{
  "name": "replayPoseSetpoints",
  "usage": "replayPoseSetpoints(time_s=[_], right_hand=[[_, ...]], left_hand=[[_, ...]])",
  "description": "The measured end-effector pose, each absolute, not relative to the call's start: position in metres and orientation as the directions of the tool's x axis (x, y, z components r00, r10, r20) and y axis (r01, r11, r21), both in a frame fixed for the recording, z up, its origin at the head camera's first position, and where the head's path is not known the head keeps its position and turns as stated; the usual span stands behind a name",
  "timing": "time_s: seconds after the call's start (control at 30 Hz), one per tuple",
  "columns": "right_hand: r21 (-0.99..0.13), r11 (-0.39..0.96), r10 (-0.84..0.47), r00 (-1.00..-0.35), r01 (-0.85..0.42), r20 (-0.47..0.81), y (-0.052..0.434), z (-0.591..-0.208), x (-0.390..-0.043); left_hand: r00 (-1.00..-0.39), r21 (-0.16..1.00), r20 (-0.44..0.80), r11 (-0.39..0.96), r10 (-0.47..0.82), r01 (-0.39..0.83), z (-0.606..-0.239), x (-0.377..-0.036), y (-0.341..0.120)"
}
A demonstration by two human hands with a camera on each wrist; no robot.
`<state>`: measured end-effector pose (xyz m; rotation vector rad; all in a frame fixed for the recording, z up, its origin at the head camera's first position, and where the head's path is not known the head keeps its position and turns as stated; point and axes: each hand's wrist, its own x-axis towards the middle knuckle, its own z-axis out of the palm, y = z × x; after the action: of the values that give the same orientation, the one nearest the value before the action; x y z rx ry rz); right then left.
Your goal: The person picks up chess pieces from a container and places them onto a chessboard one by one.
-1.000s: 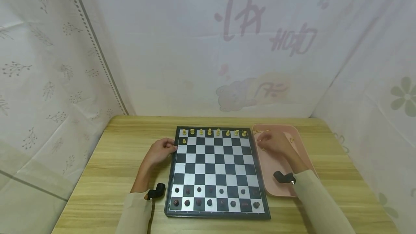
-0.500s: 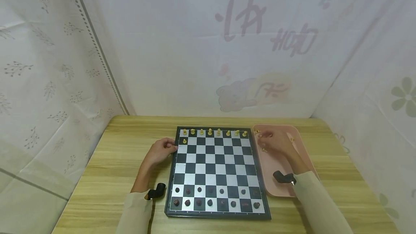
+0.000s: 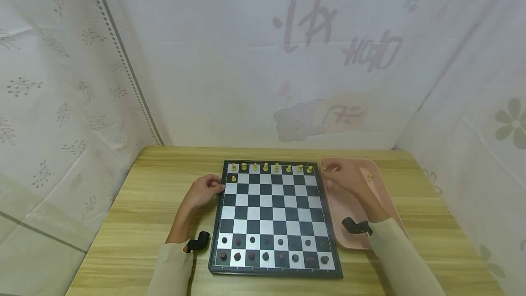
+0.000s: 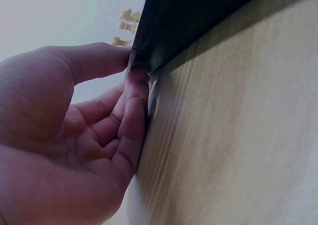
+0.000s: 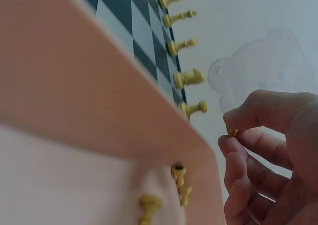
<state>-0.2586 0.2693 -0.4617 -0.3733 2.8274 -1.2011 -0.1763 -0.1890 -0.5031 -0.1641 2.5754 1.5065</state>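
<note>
Yellow piece (image 5: 233, 131), mostly hidden: pinched between thumb and fingertip of the right hand (image 3: 346, 178), over the far end of the pink tray (image 3: 340, 211). Left hand (image 3: 203, 191): thumb and curled fingers gripping the board's (image 3: 266, 201) left edge. Board: checkered, black-framed. Tray: smooth, round-cornered. Tabletop (image 3: 135, 209): wood-grained.
</note>
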Motion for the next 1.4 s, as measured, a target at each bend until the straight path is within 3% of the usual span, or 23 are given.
replayPoseSetpoints(time_s=[0.33, 1.4], right_hand=[[-0.726, 0.661, -0.258, -0.966, -0.189, 0.016, 0.239, -0.446, -0.25], [-0.569, 0.673, -0.509, -0.854, -0.473, 0.108, 0.112, -0.443, -0.26]], left_hand=[[-0.984, 0.856, -0.175, 0.489, -0.029, -0.167, -0.503, -0.176, -0.188], [-0.983, 0.859, -0.181, 0.484, -0.018, -0.167, -0.5, -0.176, -0.188]])
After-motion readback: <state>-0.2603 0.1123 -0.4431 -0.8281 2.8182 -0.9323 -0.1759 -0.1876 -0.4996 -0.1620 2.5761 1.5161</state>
